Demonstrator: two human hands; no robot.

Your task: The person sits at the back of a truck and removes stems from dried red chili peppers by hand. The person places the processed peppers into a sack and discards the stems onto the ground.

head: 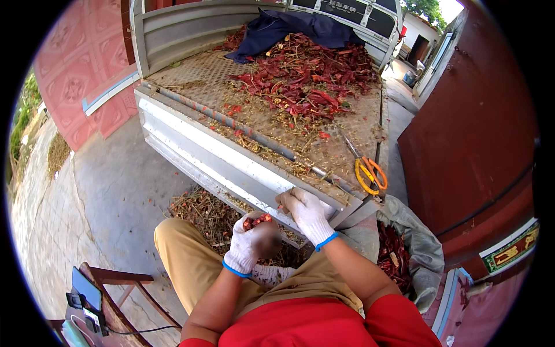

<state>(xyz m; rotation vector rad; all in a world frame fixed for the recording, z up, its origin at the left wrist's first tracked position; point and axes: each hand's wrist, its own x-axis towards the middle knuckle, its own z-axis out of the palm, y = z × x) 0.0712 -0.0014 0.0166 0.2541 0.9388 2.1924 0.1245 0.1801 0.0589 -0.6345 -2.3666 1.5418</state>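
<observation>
My left hand (243,245), in a white knitted glove with a blue cuff, is closed around several cut dried red chili peppers (257,221), whose cut ends show at the top. A blurred patch hides part of this hand. My right hand (308,214), gloved alike, is just up and right of it, in front of the truck bed's lowered metal tailgate (208,139). Its fingers are curled, and a small red scrap shows by the fingertips; whether it is gripped is unclear. Scissors (365,161) with yellow and orange handles lie on the bed's near right corner.
A pile of dried red chilies (303,82) covers part of the truck bed, with dark blue cloth (299,30) behind. Stems and scraps (204,212) lie below the tailgate. An open woven sack (418,243) of chilies stands right. A wooden chair (112,299) holding a phone (86,288) is at left.
</observation>
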